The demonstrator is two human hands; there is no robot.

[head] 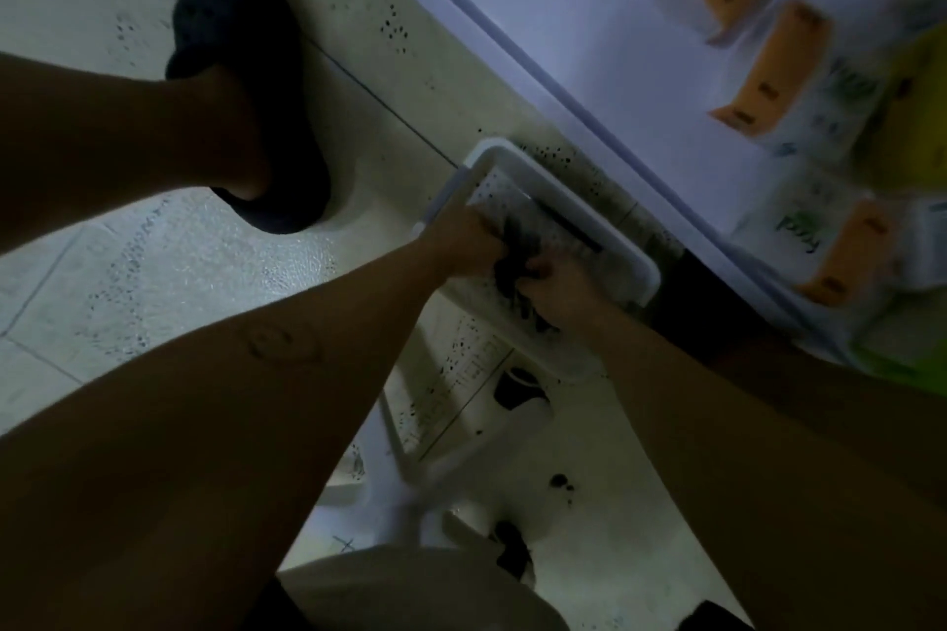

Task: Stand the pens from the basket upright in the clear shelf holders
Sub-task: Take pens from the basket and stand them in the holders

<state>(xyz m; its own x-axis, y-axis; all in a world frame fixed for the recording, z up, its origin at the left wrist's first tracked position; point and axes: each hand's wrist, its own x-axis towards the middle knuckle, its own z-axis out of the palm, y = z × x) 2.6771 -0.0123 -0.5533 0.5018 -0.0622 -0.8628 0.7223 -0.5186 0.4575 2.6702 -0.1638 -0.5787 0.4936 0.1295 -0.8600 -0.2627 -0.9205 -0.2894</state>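
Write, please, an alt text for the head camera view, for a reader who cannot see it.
Two bare hands, left hand and right hand, reach down into a white basket on the tiled floor and grip a bundle of dark pens. A foot in a dark slipper stands at upper left; blurred orange-and-white packs fill a shelf at right.

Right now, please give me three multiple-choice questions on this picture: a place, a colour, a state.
1. Where is the basket? A. on the floor by the shelf; B. on a chair; C. on the shelf.
2. What colour is its rim? A. red; B. white; C. black.
3. What do the left hand and right hand do? A. hang idle; B. both grip pens; C. hold a phone.
Answers: 1 A, the basket stands on the floor beside the shelf; 2 B, the rim is white; 3 B, both hands curl round dark pens inside it.
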